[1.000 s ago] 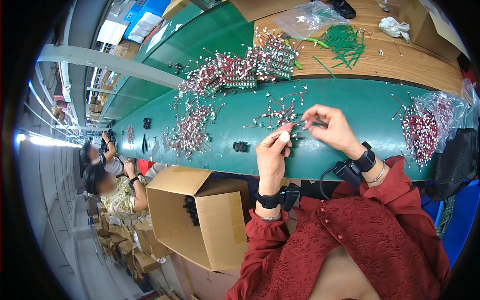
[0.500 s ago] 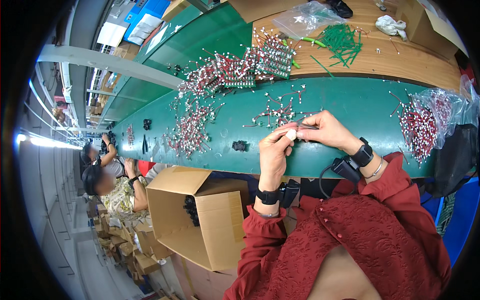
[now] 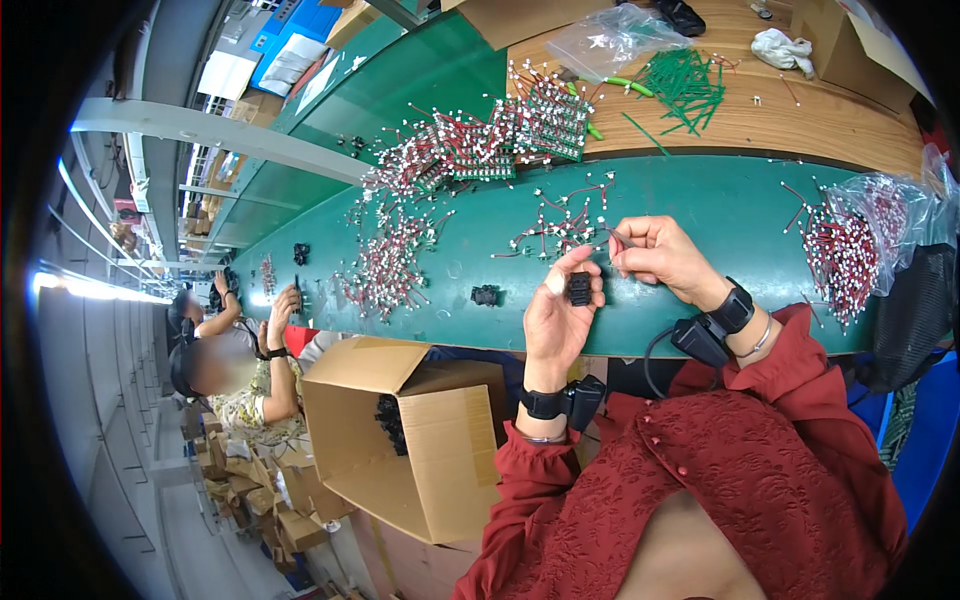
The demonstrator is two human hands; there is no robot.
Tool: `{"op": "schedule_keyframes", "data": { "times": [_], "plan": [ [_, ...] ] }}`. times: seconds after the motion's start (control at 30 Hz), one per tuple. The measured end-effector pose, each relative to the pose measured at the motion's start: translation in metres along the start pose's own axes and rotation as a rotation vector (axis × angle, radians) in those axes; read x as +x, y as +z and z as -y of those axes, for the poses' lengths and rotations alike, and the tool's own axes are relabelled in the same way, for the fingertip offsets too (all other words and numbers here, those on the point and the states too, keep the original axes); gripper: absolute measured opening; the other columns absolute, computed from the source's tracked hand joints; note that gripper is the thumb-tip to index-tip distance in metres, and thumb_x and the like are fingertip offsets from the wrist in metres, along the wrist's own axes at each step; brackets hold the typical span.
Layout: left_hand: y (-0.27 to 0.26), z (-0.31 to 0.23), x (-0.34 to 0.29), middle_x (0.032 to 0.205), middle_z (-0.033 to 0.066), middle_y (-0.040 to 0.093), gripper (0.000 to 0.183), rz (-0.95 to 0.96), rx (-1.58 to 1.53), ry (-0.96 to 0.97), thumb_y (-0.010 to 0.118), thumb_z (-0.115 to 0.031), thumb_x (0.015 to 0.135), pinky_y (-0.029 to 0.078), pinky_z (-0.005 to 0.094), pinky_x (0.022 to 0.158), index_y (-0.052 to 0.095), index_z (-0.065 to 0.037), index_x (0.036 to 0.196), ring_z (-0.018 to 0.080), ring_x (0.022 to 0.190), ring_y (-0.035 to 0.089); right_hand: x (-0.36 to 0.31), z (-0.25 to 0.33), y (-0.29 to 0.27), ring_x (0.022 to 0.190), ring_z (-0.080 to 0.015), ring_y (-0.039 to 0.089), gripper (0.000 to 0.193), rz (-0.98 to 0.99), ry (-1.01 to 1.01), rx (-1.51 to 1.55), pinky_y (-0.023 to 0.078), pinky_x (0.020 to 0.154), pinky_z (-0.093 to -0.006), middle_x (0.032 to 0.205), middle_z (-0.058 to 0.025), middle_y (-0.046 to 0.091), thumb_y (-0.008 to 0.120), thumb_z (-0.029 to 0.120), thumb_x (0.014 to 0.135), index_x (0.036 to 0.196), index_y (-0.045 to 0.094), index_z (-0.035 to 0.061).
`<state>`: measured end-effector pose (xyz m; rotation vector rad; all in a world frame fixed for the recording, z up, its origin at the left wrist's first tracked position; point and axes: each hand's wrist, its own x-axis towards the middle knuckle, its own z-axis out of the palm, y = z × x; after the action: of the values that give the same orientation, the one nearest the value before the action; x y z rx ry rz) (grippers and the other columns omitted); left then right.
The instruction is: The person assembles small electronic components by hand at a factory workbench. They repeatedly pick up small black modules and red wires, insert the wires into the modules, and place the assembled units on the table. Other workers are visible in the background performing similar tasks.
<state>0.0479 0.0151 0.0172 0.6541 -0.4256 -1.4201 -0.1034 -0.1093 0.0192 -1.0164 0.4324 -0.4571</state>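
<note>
Beside the green counter (image 3: 740, 190) we see an open cardboard box (image 3: 455, 470) on its side, with black parts (image 3: 391, 425) heaped inside it. At the far right, a clear plastic bag (image 3: 925, 240) holds red-wired white connectors (image 3: 838, 250), many of them spilling out of its mouth. Another clear bag (image 3: 620, 40) lies on the wooden surface near some green strips (image 3: 685, 92); we cannot tell what is in it.

Our left hand (image 3: 555, 322) is turned palm up, its fingers curled loosely around a black block (image 3: 579, 290). Our right hand's (image 3: 665, 262) fingers are pinched narrow on dark tweezers (image 3: 621, 239); we cannot tell whether the tips grip anything.

Half a second ago our hands met and the block was hidden; now they are apart and it shows. A co-worker's hand (image 3: 285, 305), lower then, is now raised above the counter's edge
</note>
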Motion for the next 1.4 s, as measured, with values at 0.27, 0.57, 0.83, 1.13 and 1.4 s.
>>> {"op": "schedule_keyframes", "data": {
  "times": [0.27,0.57,0.83,1.13,1.4],
  "plan": [
    [-0.012,0.011,-0.008,0.109,0.0111,0.058,0.045,-0.012,0.054,0.076,0.066,0.001,0.079,0.048,0.0346,0.093,0.050,-0.001,0.120,0.0258,0.102,0.059,-0.003,0.005,0.007,0.046,-0.0034,0.047,0.011,0.029,-0.071,0.018,0.035,0.042,-0.0168,0.072,-0.0076,0.066,0.064,0.011,0.086,0.088,0.061,0.0004],
    [-0.011,0.017,-0.008,0.109,0.0107,0.059,0.041,-0.093,0.011,0.209,0.068,-0.001,0.081,0.049,0.0331,0.089,0.052,0.000,0.118,0.0203,0.099,0.059,-0.004,-0.003,0.013,0.058,-0.0032,0.053,0.011,-0.025,-0.141,-0.117,0.041,0.048,-0.0185,0.075,-0.0030,0.065,0.069,0.007,0.083,0.089,0.067,-0.0018],
    [-0.004,0.013,-0.009,0.105,0.0114,0.061,0.042,-0.070,0.095,0.101,0.063,-0.012,0.088,0.052,0.0296,0.081,0.050,0.004,0.124,0.0190,0.092,0.061,0.001,-0.009,0.009,0.078,-0.0065,0.057,0.011,-0.014,-0.258,-0.072,0.048,0.068,-0.0217,0.084,-0.0025,0.064,0.070,0.002,0.081,0.091,0.069,-0.0025],
    [-0.008,0.015,-0.010,0.106,0.0167,0.060,0.048,-0.018,-0.006,0.080,0.065,-0.022,0.088,0.051,0.0299,0.074,0.050,0.006,0.124,0.0238,0.088,0.061,-0.001,-0.010,0.014,0.080,-0.0082,0.059,0.010,-0.004,-0.286,-0.082,0.048,0.069,-0.0213,0.087,-0.0037,0.062,0.071,0.001,0.079,0.088,0.068,-0.0035],
    [-0.015,0.016,-0.010,0.109,0.0150,0.059,0.048,0.042,0.062,0.081,0.065,-0.022,0.088,0.050,0.0310,0.075,0.050,0.005,0.124,0.0239,0.089,0.060,-0.003,-0.010,0.017,0.080,-0.0081,0.058,0.012,-0.001,-0.323,-0.131,0.048,0.070,-0.0214,0.086,-0.0036,0.060,0.072,0.001,0.079,0.089,0.068,-0.0031]
  ]
}}
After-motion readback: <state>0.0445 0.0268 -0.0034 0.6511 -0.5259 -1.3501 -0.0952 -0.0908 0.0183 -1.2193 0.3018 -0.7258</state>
